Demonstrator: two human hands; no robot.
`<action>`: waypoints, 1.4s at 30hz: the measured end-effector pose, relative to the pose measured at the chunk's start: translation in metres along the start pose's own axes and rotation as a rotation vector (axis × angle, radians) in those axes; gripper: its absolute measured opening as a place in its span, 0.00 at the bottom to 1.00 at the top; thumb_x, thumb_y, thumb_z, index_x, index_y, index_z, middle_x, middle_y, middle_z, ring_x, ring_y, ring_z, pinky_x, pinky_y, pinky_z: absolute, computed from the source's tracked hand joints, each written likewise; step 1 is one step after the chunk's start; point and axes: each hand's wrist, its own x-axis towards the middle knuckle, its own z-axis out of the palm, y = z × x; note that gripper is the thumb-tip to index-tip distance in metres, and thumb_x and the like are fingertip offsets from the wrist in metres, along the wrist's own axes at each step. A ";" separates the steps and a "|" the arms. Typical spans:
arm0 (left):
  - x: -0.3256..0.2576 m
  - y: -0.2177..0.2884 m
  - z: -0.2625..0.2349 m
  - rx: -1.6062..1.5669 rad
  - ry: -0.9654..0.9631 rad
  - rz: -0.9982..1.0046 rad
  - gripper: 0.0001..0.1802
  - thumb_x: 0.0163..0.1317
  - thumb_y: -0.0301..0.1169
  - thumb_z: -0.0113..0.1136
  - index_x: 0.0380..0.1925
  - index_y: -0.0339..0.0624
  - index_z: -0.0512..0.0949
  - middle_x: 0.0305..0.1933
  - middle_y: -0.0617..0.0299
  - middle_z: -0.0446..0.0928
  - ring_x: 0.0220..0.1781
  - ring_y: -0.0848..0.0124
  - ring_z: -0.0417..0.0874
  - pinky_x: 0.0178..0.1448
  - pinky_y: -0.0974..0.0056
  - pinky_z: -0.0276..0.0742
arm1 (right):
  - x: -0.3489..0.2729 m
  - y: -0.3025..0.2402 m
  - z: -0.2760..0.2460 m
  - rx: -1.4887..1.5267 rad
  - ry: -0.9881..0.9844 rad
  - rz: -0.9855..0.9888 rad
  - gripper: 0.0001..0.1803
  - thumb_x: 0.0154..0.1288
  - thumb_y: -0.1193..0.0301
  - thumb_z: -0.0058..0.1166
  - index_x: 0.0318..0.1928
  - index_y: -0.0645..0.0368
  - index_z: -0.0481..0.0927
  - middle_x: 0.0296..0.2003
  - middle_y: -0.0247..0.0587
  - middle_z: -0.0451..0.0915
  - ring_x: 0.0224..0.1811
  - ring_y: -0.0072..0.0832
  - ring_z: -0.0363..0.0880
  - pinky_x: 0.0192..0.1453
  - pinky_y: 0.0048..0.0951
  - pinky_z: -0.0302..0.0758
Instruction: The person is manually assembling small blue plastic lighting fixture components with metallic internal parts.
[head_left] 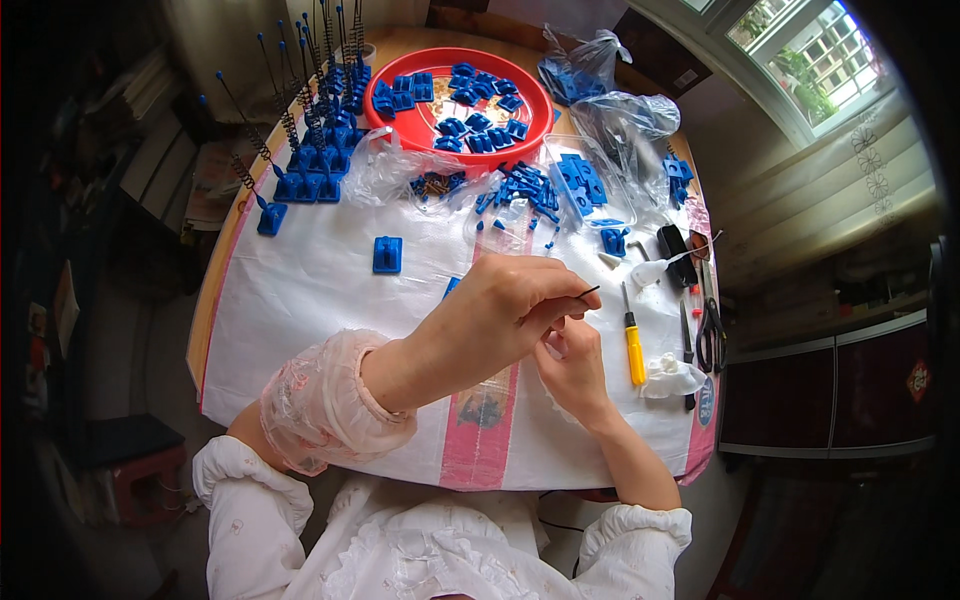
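Note:
My left hand reaches across the middle of the table, its thumb and fingers pinched on a thin dark wire whose end sticks out to the right. Just below and touching or nearly touching it, my right hand is closed with curled fingers; whatever lies in them is hidden. A blue part is mostly covered by my left hand. Farther left, a blue rectangular base lies alone on the white plastic sheet. Beyond my hands is a pile of small blue pieces.
Blue bases with upright springs crowd the back left. A red basin holds more blue parts. Clear bags stand behind. On the right lie a yellow-handled screwdriver, scissors, a white squeeze bottle and crumpled tissue.

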 end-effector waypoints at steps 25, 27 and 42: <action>0.003 0.005 -0.003 0.003 -0.070 -0.071 0.08 0.65 0.18 0.65 0.44 0.35 0.87 0.36 0.56 0.86 0.33 0.72 0.87 0.38 0.69 0.83 | 0.007 0.007 -0.049 -0.409 0.188 -0.001 0.07 0.57 0.79 0.66 0.35 0.60 0.81 0.33 0.41 0.82 0.36 0.37 0.80 0.44 0.37 0.75; 0.003 0.006 -0.002 -0.007 -0.065 -0.082 0.08 0.65 0.18 0.65 0.44 0.35 0.87 0.36 0.57 0.86 0.33 0.72 0.87 0.38 0.69 0.82 | 0.005 0.018 -0.055 -0.609 0.198 -0.049 0.07 0.56 0.78 0.67 0.35 0.60 0.81 0.35 0.41 0.82 0.41 0.38 0.79 0.47 0.37 0.74; 0.002 0.004 -0.001 -0.020 -0.046 -0.027 0.09 0.64 0.16 0.66 0.43 0.34 0.87 0.37 0.55 0.88 0.35 0.69 0.89 0.39 0.67 0.84 | 0.006 -0.015 -0.026 0.162 0.062 -0.200 0.20 0.62 0.79 0.69 0.55 0.64 0.83 0.41 0.37 0.82 0.40 0.27 0.75 0.43 0.29 0.73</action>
